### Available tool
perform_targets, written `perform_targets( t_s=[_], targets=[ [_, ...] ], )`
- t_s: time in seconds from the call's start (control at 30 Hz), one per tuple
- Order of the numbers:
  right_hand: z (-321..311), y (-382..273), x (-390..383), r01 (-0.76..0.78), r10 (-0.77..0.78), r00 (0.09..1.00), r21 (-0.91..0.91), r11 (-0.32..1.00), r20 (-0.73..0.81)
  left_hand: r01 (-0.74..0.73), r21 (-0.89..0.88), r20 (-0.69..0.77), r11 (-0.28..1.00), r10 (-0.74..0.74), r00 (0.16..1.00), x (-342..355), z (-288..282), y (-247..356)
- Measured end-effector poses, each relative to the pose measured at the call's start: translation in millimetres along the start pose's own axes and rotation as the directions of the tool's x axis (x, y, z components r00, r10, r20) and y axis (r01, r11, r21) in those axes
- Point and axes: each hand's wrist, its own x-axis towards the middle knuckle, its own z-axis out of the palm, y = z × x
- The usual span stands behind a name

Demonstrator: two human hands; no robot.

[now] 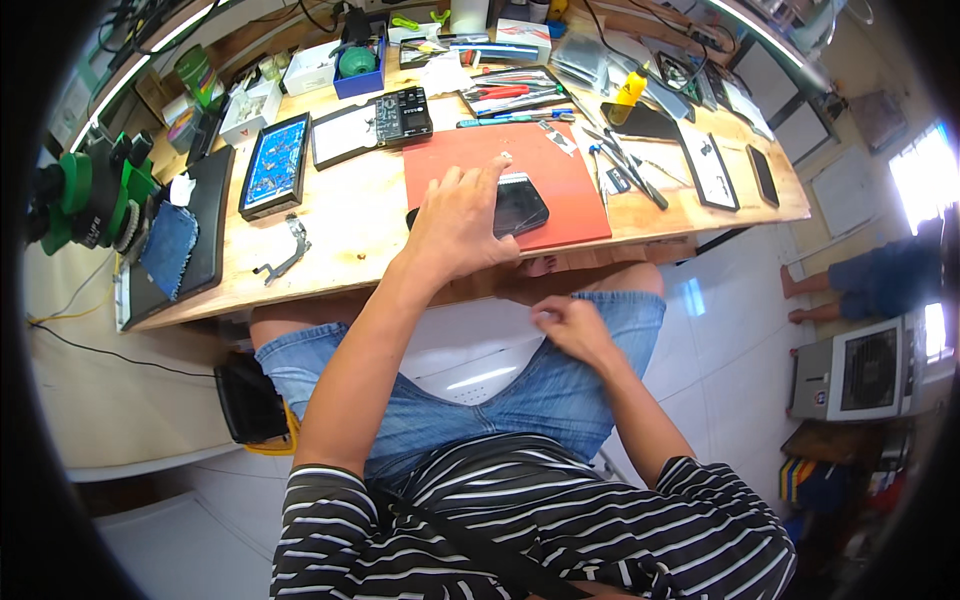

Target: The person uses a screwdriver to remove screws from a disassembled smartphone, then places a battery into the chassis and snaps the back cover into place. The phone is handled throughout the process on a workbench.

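Note:
A dark phone (523, 206) lies on a red-orange mat (572, 190) near the table's front edge. Over its left part is my left hand (455, 222), fingers spread, thumb toward the near edge and index finger reaching past the far edge. The palm hides much of the phone, and I cannot tell whether the hand touches it. A small pale bit (505, 156) shows by the index fingertip. My right hand (572, 328) is above my right thigh, off the table, with its fingers curled together; anything inside them is hidden.
Right of the mat lie tweezers and screwdrivers (630, 170), a phone frame (708, 170) and another dark phone (762, 175). Behind it are a tool tray (512, 92) and a yellow bottle (630, 88). Leftward sit a blue parts tray (275, 165) and a loose flex part (285, 250).

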Motion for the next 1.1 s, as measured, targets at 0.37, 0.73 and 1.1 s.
perform_targets(
  t_s=[0.37,0.73,1.1],
  targets=[
    [92.6,46.1,124.1,-0.024,0.044,0.934,-0.06,0.998,0.354,-0.015,-0.069,-0.007,0.997,0.014,1.0,-0.1,-11.9,4.1],
    [112.6,56.9,148.8,0.107,-0.101,0.957,-0.008,0.994,0.273,0.018,-0.068,0.011,0.998,-0.017,1.0,1.3,-15.8,10.5],
    [101.9,49.6,140.8,0.172,-0.142,0.953,-0.091,0.981,0.269,0.035,-0.127,0.098,0.991,-0.022,0.995,-2.7,-26.3,6.1]
  ],
)
